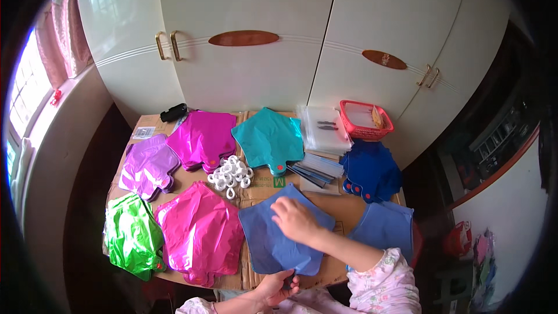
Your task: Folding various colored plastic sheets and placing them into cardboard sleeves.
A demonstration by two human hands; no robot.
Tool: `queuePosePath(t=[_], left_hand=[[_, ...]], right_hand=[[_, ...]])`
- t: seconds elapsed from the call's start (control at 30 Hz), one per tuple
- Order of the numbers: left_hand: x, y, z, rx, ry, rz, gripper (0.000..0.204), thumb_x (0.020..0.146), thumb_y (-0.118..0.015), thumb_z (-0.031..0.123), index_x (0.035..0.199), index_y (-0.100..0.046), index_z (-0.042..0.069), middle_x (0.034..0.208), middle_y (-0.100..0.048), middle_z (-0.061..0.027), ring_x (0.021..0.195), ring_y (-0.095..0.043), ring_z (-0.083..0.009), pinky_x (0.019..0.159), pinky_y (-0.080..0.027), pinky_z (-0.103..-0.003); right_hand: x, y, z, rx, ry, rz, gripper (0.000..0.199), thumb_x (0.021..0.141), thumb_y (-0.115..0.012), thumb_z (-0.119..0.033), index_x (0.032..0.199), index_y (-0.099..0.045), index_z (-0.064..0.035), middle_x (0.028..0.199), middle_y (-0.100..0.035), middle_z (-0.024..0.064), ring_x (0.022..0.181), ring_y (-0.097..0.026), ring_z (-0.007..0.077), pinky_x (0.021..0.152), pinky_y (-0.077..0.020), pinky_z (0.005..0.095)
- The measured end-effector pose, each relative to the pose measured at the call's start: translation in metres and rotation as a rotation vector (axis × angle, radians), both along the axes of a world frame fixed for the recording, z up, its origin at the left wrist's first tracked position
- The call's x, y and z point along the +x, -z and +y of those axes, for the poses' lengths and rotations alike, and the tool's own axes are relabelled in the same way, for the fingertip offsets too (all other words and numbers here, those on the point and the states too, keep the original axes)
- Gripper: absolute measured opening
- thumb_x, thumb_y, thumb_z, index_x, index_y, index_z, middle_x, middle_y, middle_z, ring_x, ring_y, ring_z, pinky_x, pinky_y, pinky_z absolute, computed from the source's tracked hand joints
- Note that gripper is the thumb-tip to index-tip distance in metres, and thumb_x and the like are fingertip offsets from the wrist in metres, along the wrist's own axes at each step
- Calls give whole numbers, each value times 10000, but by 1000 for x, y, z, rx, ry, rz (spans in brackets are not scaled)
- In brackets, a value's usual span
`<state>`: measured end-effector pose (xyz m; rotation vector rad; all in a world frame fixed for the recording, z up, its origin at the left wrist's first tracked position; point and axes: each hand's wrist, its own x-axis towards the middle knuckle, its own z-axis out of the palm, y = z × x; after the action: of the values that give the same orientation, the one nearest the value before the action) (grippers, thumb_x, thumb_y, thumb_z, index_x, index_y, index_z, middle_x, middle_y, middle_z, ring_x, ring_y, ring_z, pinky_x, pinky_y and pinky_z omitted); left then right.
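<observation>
A bright window [26, 93] stands left of white cupboards [250, 0].

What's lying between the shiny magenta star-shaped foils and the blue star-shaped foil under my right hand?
In the head view, small white rings lie heaped on brown cardboard between the magenta foils and blue foil.

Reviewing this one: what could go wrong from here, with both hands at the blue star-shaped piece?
1. The blue star-shaped piece lies at the near edge of the cardboard, so it might slide off if the left hand loses its lower end.
2. The white rings sit in a loose heap nearby; a sweep of the right hand could scatter them.
3. The right sleeve is close to another blue piece and might drag it.
</observation>
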<state>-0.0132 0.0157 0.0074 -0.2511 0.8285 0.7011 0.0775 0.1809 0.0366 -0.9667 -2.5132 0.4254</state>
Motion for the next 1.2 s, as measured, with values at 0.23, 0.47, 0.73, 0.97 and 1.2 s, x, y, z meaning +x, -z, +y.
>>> queuePosePath(t=[0.23, 0.47, 0.73, 0.97, 1.2], left_hand=[[2, -3, 2, 26, 7, 21, 212, 980, -458, 198, 876, -498, 18, 778, -534, -52, 692, -529, -150, 608, -525, -270], [-7, -12, 1, 73, 75, 124, 234, 967, -475, 182, 1020, -519, -41, 900, -599, -116, 833, -608, -230, 750, -567, -363], [-65, -18, 13, 712, 122, 817, 376, 906, -544, 146, 1217, -454, -45, 1034, -634, -223, 958, -644, -327, 806, -536, -411], [-62, -21, 50, 855, 804, 1945, 370, 816, -633, 333, 893, -571, -24, 664, -627, -236, 636, -644, -402, 562, -528, -475], [-66, -22, 55, 928, 656, 1755, 367, 807, -640, 338, 753, -575, -18, 633, -612, -223, 637, -634, -403, 554, -518, -458]], right_hand=[[17, 31, -15, 190, 64, -56, 411, 826, -634, -269, 1174, -541, -71, 1234, -500, 113, 1176, -451, 295, 1009, -340, 450], [21, 36, -17, 210, 70, -73, 411, 858, -578, -276, 1209, -525, -70, 1264, -484, 114, 1218, -413, 298, 1038, -303, 481], [20, 37, -20, 197, 74, -98, 403, 866, -559, -273, 1218, -526, -81, 1285, -472, 114, 1239, -386, 294, 1057, -268, 497], [22, 38, -18, 169, 58, -127, 407, 884, -533, -270, 1264, -517, -124, 1366, -433, 58, 1276, -361, 301, 1071, -232, 539], [20, 39, -17, 119, 55, -175, 493, 879, -523, -364, 1340, -476, -193, 1448, -367, 43, 1342, -296, 306, 1093, -164, 576]])
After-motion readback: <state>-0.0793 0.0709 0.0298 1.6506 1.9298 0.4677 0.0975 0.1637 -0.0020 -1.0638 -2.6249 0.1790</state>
